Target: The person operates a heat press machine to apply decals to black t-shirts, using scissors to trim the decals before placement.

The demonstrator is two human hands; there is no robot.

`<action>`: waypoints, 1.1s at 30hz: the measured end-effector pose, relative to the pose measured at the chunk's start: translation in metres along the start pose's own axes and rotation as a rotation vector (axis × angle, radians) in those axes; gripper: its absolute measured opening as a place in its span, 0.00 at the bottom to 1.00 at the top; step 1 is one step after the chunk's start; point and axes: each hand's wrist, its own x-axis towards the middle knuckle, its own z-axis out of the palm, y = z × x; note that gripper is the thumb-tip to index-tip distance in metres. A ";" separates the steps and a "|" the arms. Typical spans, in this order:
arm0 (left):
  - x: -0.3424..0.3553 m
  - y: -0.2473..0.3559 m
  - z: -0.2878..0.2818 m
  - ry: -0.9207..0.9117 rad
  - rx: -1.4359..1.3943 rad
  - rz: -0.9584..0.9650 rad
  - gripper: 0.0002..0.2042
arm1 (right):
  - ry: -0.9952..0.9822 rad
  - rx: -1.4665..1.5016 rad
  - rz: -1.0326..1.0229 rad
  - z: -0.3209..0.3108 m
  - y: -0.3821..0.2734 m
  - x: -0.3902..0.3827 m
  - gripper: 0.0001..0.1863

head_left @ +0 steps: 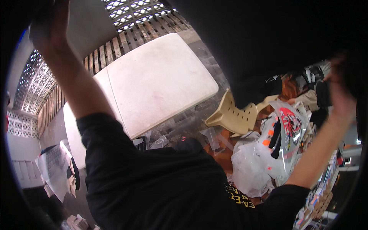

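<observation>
A large piece of black cloth [268, 34] fills the upper right of the view. My right hand [339, 86], raised at the far right, grips its edge, the fingers blurred and partly in shadow. My left hand [50, 28] is raised at the upper left, its fingers lost in the dark rim of the picture. Between my arms and below the cloth stands a white folding table [153, 80].
A cream plastic chair [230, 115] stands beside clear plastic bags [249, 165] and printed sheeting [287, 126]. Another person's beige-clad limb [308, 99] shows behind. Wooden slats [115, 46] line the wall beyond the table. Sheets [55, 168] lean at lower left; stacked goods [318, 199] sit lower right.
</observation>
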 end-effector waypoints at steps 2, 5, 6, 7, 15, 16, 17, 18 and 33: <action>-0.015 0.017 -0.060 0.110 0.009 -0.105 0.12 | -0.026 0.188 0.160 -0.030 0.083 0.015 0.25; -0.085 0.014 -0.173 0.455 0.166 -0.208 0.16 | 0.326 -0.219 0.457 -0.006 0.199 0.015 0.08; -0.119 0.004 -0.224 0.471 0.354 -0.358 0.19 | 0.419 -0.249 0.546 -0.010 0.232 0.005 0.09; -0.152 -0.021 -0.223 0.547 0.512 -0.260 0.20 | 0.406 -0.371 0.638 -0.029 0.262 -0.007 0.14; -0.376 -0.110 -0.201 0.144 2.140 -0.844 0.16 | -0.227 -1.177 0.789 -0.133 0.410 -0.189 0.11; -0.400 -0.139 -0.205 0.097 1.937 -0.635 0.18 | -0.370 -1.332 0.766 -0.137 0.406 -0.208 0.12; -0.394 -0.177 -0.163 -0.059 1.800 -0.719 0.21 | -0.466 -1.512 0.741 -0.156 0.393 -0.227 0.13; -0.398 -0.206 -0.136 -0.174 1.701 -0.857 0.27 | -0.494 -1.485 0.778 -0.175 0.379 -0.241 0.14; -0.399 -0.296 0.015 -0.662 2.062 -0.785 0.23 | 0.716 -1.084 0.978 -0.182 0.264 -0.654 0.12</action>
